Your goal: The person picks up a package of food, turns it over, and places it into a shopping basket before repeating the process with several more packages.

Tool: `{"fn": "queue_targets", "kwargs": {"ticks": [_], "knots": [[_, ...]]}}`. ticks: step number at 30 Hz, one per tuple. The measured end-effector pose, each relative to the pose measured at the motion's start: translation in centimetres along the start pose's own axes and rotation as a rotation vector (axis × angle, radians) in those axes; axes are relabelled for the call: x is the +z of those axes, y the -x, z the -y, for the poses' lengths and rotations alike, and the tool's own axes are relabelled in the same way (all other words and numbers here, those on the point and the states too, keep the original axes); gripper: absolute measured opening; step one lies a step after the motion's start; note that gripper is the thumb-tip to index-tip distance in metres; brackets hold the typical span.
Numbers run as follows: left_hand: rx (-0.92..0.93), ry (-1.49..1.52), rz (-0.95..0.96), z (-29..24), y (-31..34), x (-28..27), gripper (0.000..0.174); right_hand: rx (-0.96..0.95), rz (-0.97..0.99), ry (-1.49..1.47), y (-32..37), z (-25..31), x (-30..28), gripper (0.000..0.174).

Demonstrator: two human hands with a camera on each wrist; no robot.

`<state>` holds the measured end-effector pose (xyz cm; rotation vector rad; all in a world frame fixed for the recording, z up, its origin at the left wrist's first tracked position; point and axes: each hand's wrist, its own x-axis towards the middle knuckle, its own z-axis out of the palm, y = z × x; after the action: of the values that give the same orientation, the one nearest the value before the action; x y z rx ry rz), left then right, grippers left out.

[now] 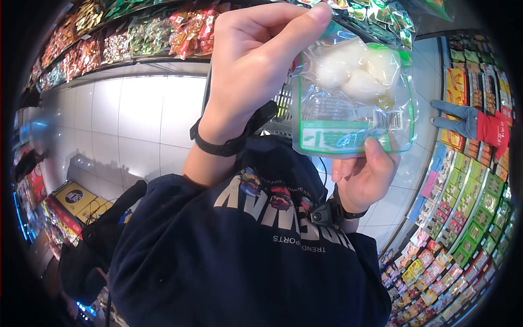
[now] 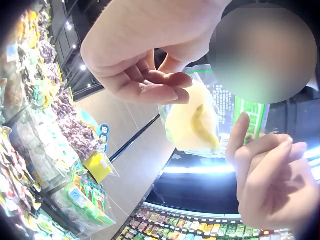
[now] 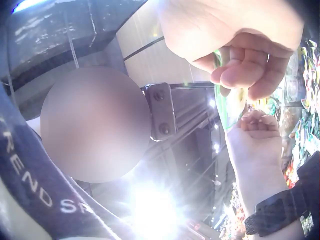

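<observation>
A clear food pouch [image 1: 354, 125] with a green border holds several white, rounded pieces [image 1: 348, 68] at its upper end. A barcode and large green characters lie nearer its lower edge. Up at the top, my left hand [image 1: 259, 60] pinches the pouch's upper edge between thumb and fingers. My right hand [image 1: 368, 177] holds the lower edge, its thumb on the near face and its fingers curled below. In the left wrist view, the pouch [image 2: 192, 120] hangs between the left hand [image 2: 145, 75] and right hand [image 2: 270, 175]. The right hand [image 3: 245, 60] partly hides it in the right wrist view.
Packed snack shelves [image 1: 131, 43] run along the top left, and more shelves [image 1: 463, 212] curve down the right side. A person in a red top [image 1: 490, 131] stands by the right shelves. Behind the pouch is a dark basket [image 1: 283, 103]. Pale floor tiles [image 1: 131, 109] stretch leftward.
</observation>
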<state>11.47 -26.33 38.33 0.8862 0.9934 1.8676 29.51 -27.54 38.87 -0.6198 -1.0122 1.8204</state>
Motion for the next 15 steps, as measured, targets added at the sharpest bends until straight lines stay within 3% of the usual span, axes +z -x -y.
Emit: {"fn": "queue_targets", "kwargs": {"ticks": [15], "knots": [[-0.061,-0.07,-0.079,0.14,0.01,0.45,0.012,0.038,0.005,0.055,0.1,0.31,0.24,0.029]]}}
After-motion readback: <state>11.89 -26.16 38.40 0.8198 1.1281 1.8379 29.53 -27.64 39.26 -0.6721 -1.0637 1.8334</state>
